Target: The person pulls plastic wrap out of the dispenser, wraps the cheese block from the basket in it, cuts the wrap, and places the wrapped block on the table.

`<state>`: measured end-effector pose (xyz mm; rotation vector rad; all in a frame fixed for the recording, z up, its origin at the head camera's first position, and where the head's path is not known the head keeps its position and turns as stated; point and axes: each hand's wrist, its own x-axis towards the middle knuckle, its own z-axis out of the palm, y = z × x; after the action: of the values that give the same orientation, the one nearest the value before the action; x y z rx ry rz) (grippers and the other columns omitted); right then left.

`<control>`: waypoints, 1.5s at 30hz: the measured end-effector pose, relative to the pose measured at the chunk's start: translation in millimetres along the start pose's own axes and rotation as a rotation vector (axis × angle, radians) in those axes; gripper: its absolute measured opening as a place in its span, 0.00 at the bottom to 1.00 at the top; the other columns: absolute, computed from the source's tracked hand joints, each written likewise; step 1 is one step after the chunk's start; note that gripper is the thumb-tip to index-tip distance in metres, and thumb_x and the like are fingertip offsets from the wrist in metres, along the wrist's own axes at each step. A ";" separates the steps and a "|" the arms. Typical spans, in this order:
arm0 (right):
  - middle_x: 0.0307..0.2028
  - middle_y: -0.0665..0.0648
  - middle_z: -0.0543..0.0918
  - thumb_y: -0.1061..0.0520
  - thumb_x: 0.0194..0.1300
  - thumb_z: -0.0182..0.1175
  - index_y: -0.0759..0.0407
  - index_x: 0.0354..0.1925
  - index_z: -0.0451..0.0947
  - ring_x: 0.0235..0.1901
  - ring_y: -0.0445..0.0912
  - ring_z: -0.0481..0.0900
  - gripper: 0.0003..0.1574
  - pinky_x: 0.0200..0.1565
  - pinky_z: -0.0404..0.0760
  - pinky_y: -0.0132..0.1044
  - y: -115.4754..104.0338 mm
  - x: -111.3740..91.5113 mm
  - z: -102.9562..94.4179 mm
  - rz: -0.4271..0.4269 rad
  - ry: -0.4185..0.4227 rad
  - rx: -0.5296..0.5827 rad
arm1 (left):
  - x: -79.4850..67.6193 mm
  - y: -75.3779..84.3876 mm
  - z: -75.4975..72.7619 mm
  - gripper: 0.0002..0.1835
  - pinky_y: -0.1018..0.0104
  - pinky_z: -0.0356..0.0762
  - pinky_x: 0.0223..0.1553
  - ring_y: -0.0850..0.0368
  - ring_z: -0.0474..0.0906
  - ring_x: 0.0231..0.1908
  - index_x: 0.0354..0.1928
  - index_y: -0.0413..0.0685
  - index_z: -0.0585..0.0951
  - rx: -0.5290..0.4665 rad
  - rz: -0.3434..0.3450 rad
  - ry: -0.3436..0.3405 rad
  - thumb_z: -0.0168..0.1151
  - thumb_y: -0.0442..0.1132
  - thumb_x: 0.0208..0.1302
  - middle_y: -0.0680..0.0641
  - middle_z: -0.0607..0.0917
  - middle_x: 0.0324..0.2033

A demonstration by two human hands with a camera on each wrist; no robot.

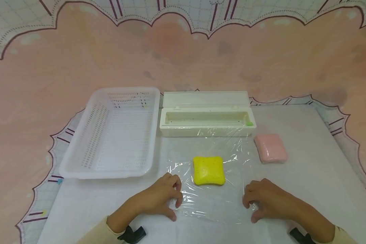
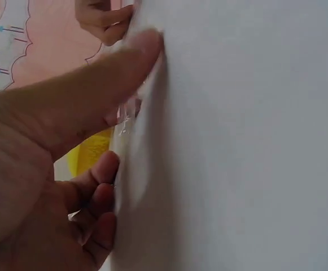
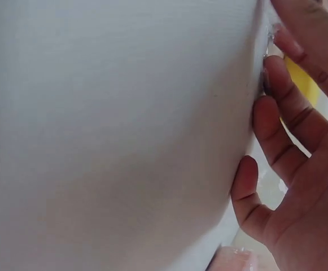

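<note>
A sheet of clear cling film (image 1: 213,203) lies on the white table, its far part reaching the front of the film box. On it sits a yellow, pillow-shaped bar (image 1: 209,170) that looks like soap. My left hand (image 1: 163,195) rests at the film's near left edge, fingers bent and thumb apart. In the left wrist view, its fingertips (image 2: 108,166) touch the surface. My right hand (image 1: 266,200) is at the near right edge, with crinkled film between thumb and fingers; no firm pinch shows. Its fingertips (image 3: 263,113) meet the table in the right wrist view.
A white perforated basket (image 1: 154,145) stands at the back left. Beside it is the cream cling film box (image 1: 207,132), lid up, with a green piece at its right end. A pink bar (image 1: 270,148), shiny as if wrapped, lies to the right.
</note>
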<state>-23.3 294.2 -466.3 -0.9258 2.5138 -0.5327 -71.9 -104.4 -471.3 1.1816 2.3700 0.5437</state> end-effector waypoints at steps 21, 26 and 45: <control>0.30 0.32 0.79 0.53 0.62 0.73 0.36 0.35 0.80 0.32 0.29 0.73 0.11 0.33 0.74 0.27 7.8 -1.5 -25.8 -0.001 0.335 0.184 | -6.2 -2.1 -13.5 0.04 0.65 0.81 0.49 0.65 0.81 0.41 0.38 0.58 0.80 -0.265 0.035 0.353 0.67 0.40 0.69 0.64 0.83 0.35; 0.29 0.33 0.80 0.57 0.61 0.73 0.39 0.34 0.80 0.32 0.31 0.76 0.12 0.36 0.77 0.29 12.5 7.3 -31.6 0.119 0.381 0.206 | 2.0 1.2 -13.8 0.05 0.68 0.83 0.44 0.67 0.82 0.37 0.39 0.54 0.78 -0.308 -0.108 0.460 0.65 0.39 0.71 0.60 0.85 0.33; 0.33 0.49 0.84 0.57 0.69 0.66 0.53 0.45 0.83 0.33 0.45 0.78 0.07 0.35 0.79 0.34 6.5 39.6 -30.3 0.393 0.504 0.061 | 36.5 10.5 -0.3 0.12 0.63 0.82 0.38 0.53 0.82 0.35 0.49 0.40 0.79 0.015 -0.314 0.627 0.61 0.28 0.64 0.45 0.84 0.39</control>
<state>-69.2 278.4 -453.3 -0.2719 2.9962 -0.7799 -85.1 -68.8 -473.0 0.6749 3.0060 0.8834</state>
